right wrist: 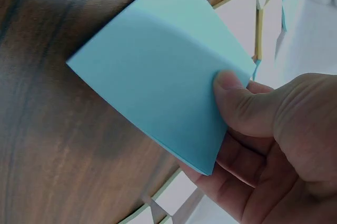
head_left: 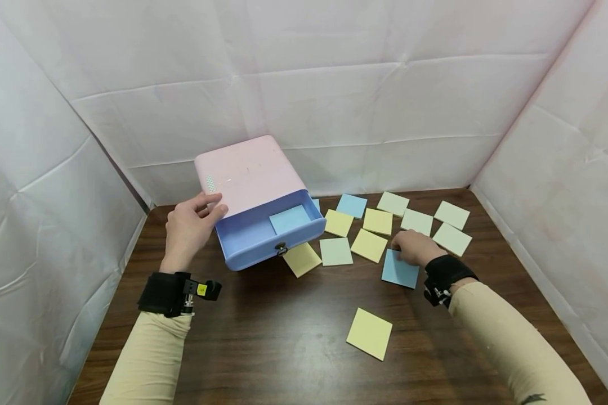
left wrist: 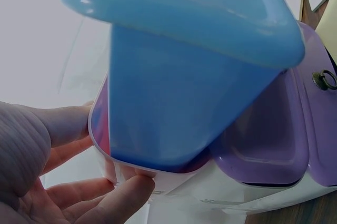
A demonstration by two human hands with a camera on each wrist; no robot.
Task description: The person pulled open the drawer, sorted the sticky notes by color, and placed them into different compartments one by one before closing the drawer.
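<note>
A pink box sits tilted at the back left of the brown table. Its blue drawer is pulled open, with a ring knob on the front and a blue sticky pad inside. My left hand grips the box's left front corner, thumb on the side and fingers on the lid. The left wrist view shows those fingers curled at the box's edge. My right hand pinches another blue sticky pad on the table. In the right wrist view the thumb lies on this pad, fingers beneath.
Several yellow, pale green and blue sticky pads lie spread right of the drawer, among them a yellow one partly under the drawer's front. One yellow pad lies alone nearer me. White sheet walls close the table in on three sides.
</note>
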